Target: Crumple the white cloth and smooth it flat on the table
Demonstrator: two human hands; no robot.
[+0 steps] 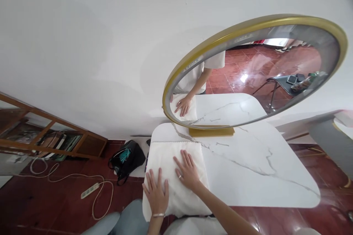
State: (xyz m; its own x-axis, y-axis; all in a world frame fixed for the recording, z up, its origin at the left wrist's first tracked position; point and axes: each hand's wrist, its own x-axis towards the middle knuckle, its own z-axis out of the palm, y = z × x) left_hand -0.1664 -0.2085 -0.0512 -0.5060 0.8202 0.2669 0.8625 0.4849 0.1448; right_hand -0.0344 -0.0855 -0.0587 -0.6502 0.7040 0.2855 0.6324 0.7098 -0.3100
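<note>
Both my hands lie flat and open, palms down, fingers spread, gripping nothing. My left hand (156, 191) presses the near edge of a white cloth (165, 152); my right hand (189, 170) rests just beside it, nearer the cloth's middle. The cloth covers the near left corner of a white marble table (248, 165) and hangs over its edge toward me. A round gold-framed mirror (253, 73) stands just behind it. A black bag (127, 159) sits on the red floor to the left
</note>
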